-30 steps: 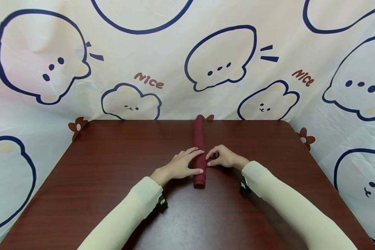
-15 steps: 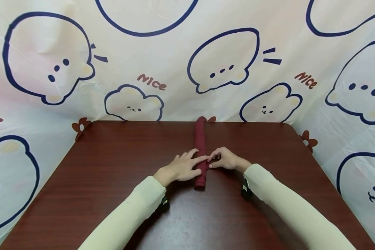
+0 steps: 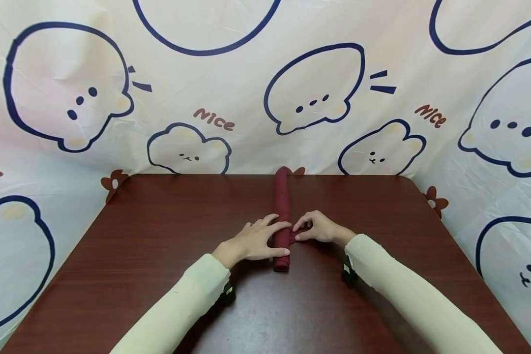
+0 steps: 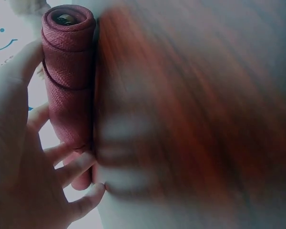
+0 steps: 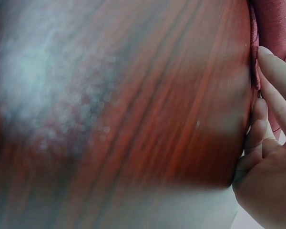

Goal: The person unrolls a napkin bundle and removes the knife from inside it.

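Note:
A rolled maroon cloth (image 3: 281, 196) lies lengthwise on the table, its far end reaching the back edge. In the left wrist view, the coiled near end of the cloth (image 4: 69, 40) shows a small opening at its core. My left hand (image 3: 254, 241) rests across the near half of the roll from the left, fingers spread and thumb close to the near end. On the other side, my right hand (image 3: 320, 228) pinches a small loose flap that sticks out from the roll. The flap's edge (image 5: 255, 71) shows by the thumb in the right wrist view.
The dark wood table (image 3: 181, 206) extends around the roll on both sides. A pale curtain (image 3: 243, 88) printed with cartoon outlines hangs behind the table and along both sides. Dark wrist devices (image 3: 228, 293) sit under the cuffs.
The loose flap at the right of the roll now shows more. My left fingers have shifted on the roll, with the thumb closer to the near end. The right hand has moved slightly.

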Motion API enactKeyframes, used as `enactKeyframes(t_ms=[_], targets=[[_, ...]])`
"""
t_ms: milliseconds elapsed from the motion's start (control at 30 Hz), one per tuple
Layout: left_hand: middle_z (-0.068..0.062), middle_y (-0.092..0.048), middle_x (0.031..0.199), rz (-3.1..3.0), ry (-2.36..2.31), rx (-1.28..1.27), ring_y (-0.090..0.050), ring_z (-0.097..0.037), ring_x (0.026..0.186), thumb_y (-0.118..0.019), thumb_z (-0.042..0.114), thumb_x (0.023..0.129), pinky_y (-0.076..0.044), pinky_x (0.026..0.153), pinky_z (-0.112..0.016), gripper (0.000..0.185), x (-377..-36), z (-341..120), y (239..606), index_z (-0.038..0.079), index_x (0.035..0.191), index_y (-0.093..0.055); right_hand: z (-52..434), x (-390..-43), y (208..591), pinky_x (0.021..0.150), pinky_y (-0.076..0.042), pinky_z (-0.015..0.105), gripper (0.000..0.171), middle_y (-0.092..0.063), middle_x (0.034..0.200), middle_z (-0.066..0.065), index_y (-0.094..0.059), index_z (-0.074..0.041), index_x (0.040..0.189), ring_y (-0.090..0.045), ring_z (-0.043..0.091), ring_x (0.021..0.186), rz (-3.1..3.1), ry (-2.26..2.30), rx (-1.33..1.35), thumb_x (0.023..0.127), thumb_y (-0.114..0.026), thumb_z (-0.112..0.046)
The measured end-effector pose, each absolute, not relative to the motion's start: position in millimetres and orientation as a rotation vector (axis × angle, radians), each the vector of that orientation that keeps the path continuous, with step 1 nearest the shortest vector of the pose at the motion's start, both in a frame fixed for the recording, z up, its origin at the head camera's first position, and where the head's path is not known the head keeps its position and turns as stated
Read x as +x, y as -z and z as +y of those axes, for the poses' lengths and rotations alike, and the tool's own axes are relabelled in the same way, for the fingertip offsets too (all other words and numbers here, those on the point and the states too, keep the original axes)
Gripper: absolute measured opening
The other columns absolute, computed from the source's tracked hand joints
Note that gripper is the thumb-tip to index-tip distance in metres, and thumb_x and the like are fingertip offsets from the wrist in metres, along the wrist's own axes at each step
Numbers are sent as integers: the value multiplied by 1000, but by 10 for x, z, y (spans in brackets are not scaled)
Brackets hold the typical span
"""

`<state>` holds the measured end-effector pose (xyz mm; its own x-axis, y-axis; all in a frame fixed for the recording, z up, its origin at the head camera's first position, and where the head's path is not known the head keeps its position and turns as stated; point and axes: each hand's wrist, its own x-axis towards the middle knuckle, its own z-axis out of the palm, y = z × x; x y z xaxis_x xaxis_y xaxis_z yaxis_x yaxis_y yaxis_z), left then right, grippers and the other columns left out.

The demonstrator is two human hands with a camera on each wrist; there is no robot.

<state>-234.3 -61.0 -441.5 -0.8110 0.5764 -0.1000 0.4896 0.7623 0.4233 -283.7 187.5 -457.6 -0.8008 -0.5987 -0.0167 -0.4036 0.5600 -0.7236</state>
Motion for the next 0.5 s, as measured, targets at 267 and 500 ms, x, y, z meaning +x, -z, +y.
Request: enactKeyframes(t_ms=[267,500], targets=[[-6,-30,165,2712,-614,794,-37,-35,148,-65,66,87,-30,112,-70,76,-2335,-696,4385,38,153,-39,1870,-2812,4566,80,-41,26,18,-68,98,12,-79,-4,101,-52,16,91,2527,1070,-818,85,-81,-11],[-8,-34,163,2736,-638,783,-39,-35,146,-67,64,87,-32,110,-71,77,-2333,-724,4407,35,153,-40,1884,-2820,4558,81,-42,27,17,-68,99,11,-79,-5,101,-52,16,92,2527,1060,-798,86,-81,-12]])
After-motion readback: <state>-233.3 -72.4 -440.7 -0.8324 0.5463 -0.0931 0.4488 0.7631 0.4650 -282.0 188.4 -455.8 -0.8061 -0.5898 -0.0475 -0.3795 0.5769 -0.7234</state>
